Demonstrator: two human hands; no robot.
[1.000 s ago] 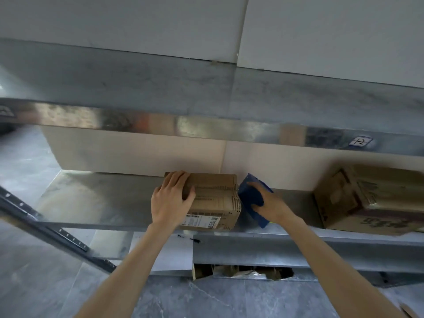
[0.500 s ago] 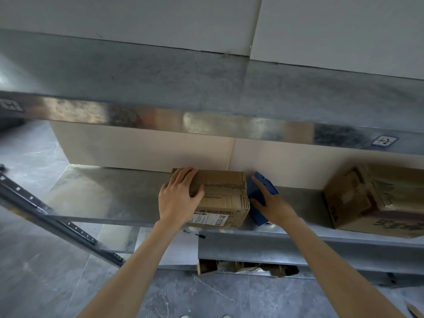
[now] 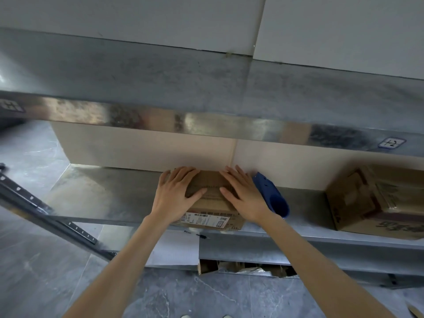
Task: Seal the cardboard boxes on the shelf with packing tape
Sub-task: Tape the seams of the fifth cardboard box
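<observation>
Cardboard box [image 3: 212, 204] lies under left hand [image 3: 176, 193] and right hand [image 3: 244, 196], both pressing flat, fingers straight.

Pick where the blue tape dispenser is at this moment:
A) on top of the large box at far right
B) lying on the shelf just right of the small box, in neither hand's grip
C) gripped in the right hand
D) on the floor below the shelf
B: the blue tape dispenser lies on the shelf right of the small box, while the left hand and right hand lie flat on the box's top.
</observation>
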